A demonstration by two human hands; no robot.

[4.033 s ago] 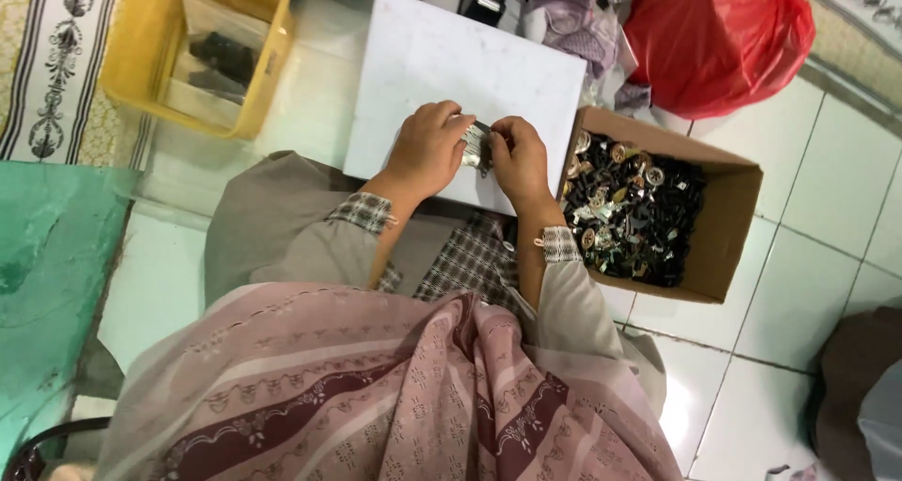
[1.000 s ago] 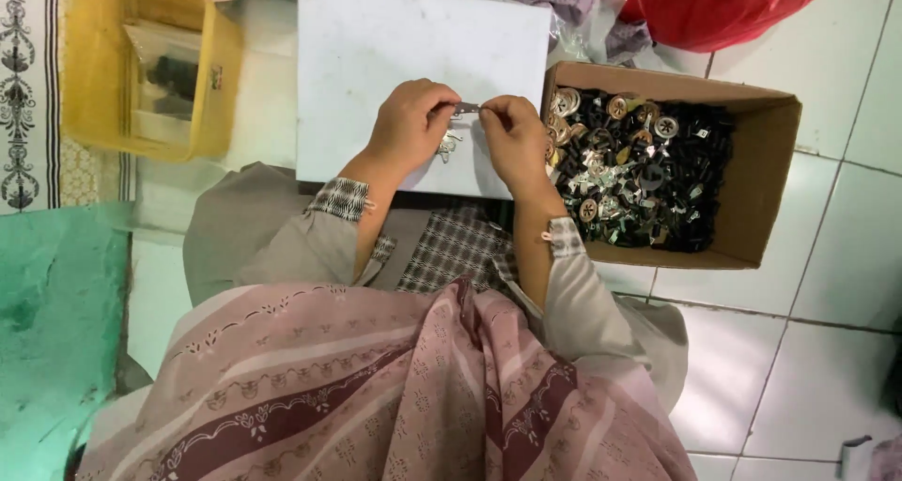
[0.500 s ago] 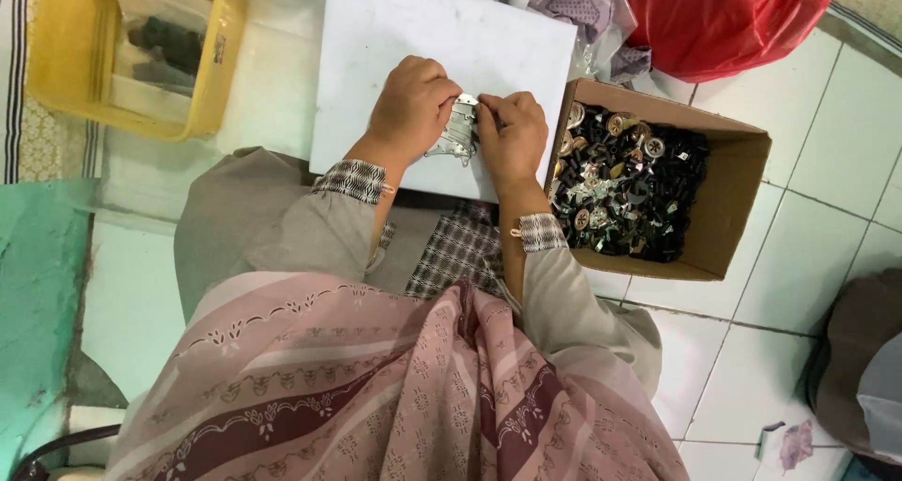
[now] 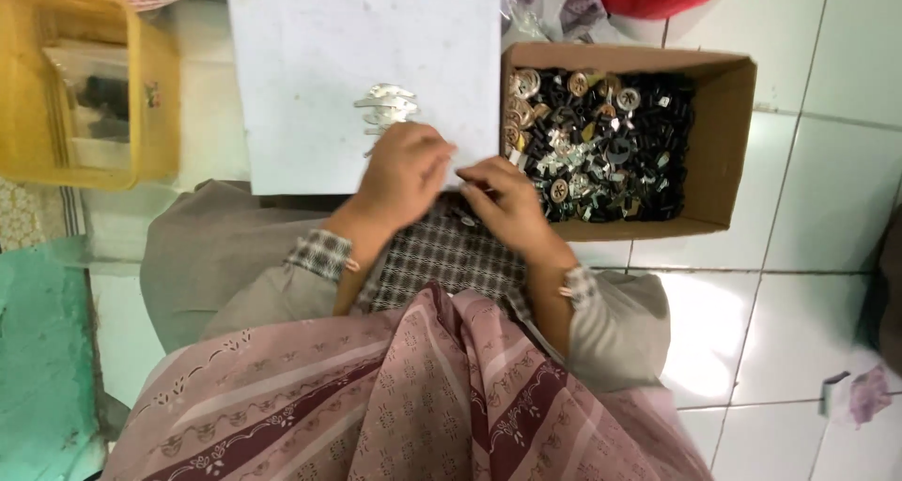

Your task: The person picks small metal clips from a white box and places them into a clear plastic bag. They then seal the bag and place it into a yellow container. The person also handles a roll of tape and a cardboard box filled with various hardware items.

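So there's a little stack of flat silvery metal pieces (image 4: 383, 105) lying on the white board (image 4: 310, 49), just above the left fingers (image 4: 434, 157) and not touching them. The pieces overlap unevenly, edges sticking out sideways, shiny under the light.

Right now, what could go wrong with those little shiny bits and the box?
The shiny metal pieces lie loose on the white board, just beyond the left hand; a nudge might scatter them. The hands meet at the board's near edge, which rests above the lap, so bumping it could tip the board. The cardboard box is piled with small parts; the right hand is close and could knock some out.
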